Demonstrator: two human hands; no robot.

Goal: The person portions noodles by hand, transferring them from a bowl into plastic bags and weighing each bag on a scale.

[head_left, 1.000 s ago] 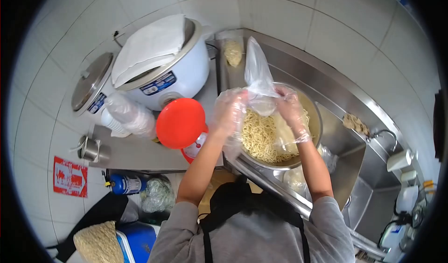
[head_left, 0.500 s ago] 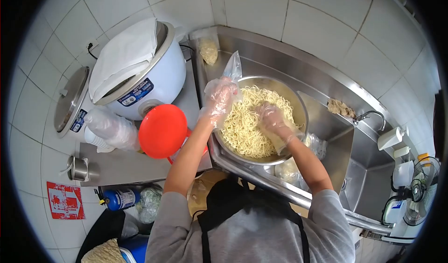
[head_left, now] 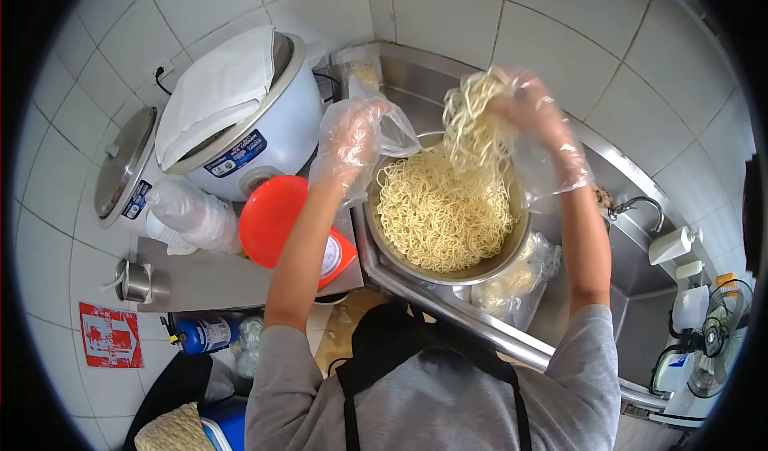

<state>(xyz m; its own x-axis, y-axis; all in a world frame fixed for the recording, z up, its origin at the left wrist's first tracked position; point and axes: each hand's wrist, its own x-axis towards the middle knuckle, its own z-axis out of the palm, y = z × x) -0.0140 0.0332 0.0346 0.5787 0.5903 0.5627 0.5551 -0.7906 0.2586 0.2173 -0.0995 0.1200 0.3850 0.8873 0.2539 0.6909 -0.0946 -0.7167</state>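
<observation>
A large steel bowl (head_left: 522, 239) full of pale yellow noodles (head_left: 444, 215) rests over the sink. My right hand (head_left: 534, 113), in a loose clear plastic glove, is raised above the bowl's far right side. Its fingers are closed on a bunch of noodles (head_left: 472, 119), whose strands hang toward the heap; motion blurs them. At the bowl's left rim, my left hand (head_left: 356, 137), also gloved in clear plastic, grips a clear plastic bag (head_left: 398, 135). The bag spreads out toward the bowl, and no noodles show in it.
To the left, a red plate (head_left: 268, 219) sits on an orange scale (head_left: 346, 252). A big rice cooker (head_left: 276, 143) and stacked plastic cups (head_left: 192, 219) stand behind it. Bagged noodles (head_left: 508, 287) lie right of the bowl, another bag (head_left: 364, 67) behind. A faucet (head_left: 640, 203) is at right.
My right hand has risen out of the noodle heap, up and to the right, lifting a bunch. My left hand has shifted slightly left, and its bag is spread wider.
</observation>
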